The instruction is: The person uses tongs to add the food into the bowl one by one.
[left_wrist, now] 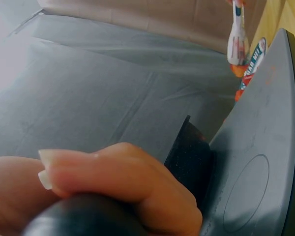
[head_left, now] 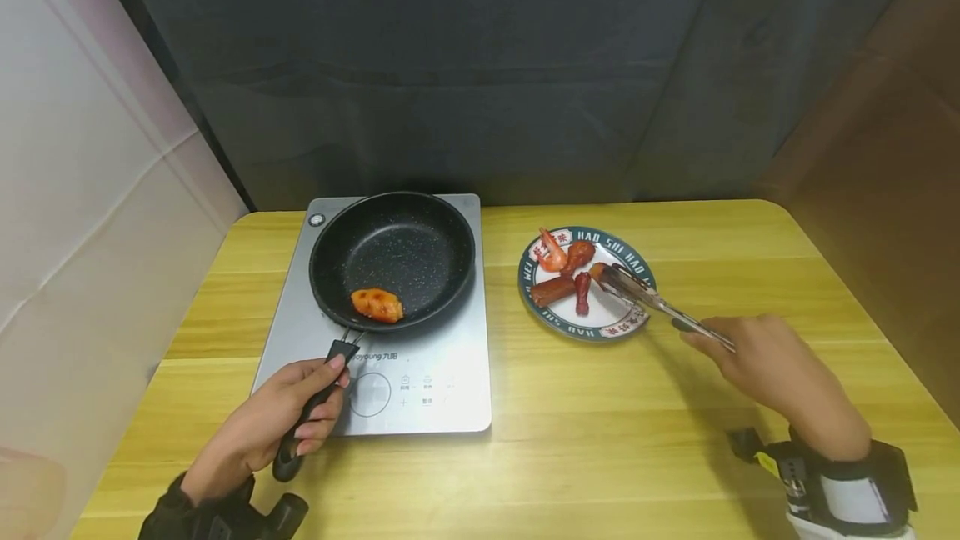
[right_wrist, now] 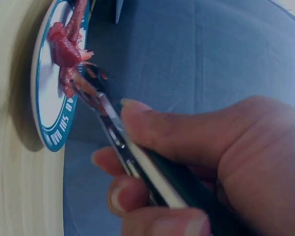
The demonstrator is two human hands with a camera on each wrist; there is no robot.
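Note:
My left hand (head_left: pixel 273 411) grips the black handle (head_left: pixel 287 455) of a frying pan (head_left: pixel 408 252), its thumb along the top. A browned chicken wing piece (head_left: pixel 377 305) lies in the pan near the handle side. My right hand (head_left: pixel 776 369) holds metal tongs (head_left: pixel 663 304), whose tips are around an orange-brown piece of food (head_left: pixel 597 272) over the right part of a plate (head_left: pixel 549 319). Also on that plate are a shrimp (head_left: pixel 552 252), a drumstick (head_left: pixel 579 255), a sausage (head_left: pixel 552 291) and a small dark-red drumstick (head_left: pixel 582 293).
The pan sits on a silver induction cooker (head_left: pixel 457 390) at the left of the wooden table (head_left: pixel 585 457). A dark cloth (head_left: pixel 465 65) stands behind the table, with a white sheet (head_left: pixel 97 165) to the left and a brown panel (head_left: pixel 885 165) to the right.

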